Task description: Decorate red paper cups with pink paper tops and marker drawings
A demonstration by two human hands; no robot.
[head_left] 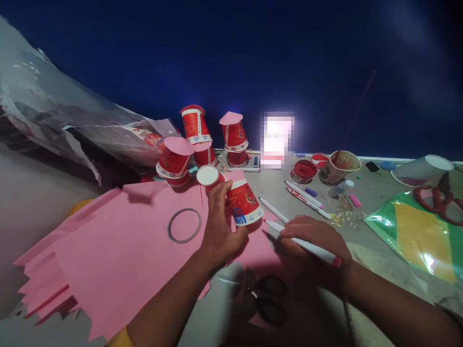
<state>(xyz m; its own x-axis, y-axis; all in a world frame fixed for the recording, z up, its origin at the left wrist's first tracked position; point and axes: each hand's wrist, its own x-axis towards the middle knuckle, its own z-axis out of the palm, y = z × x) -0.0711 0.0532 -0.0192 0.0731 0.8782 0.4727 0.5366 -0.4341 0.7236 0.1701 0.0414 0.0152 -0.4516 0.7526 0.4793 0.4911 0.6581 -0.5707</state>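
Note:
My left hand (222,224) grips a red paper cup (246,198), tilted and upside down, with blue marks near its white rim. Between the fingers of my right hand (314,236) is a white marker (302,242) with a pink end, its reddish tip pointing close to the cup's rim. Whether the tip touches the cup, I cannot tell. Just behind the right fingers lies a second white marker (274,210). Another cup with a white base (208,176) stands beside my left fingers. Pink paper sheets (119,241) spread under and left of my left hand.
Red cups with pink paper tops (234,136) stand stacked at the back. A grey ring (184,225) lies on the paper. Dark-handled scissors (269,299) are in shadow in front. To the right are a stained cup (340,168), red-handled scissors (439,205) and a green-yellow packet (415,231).

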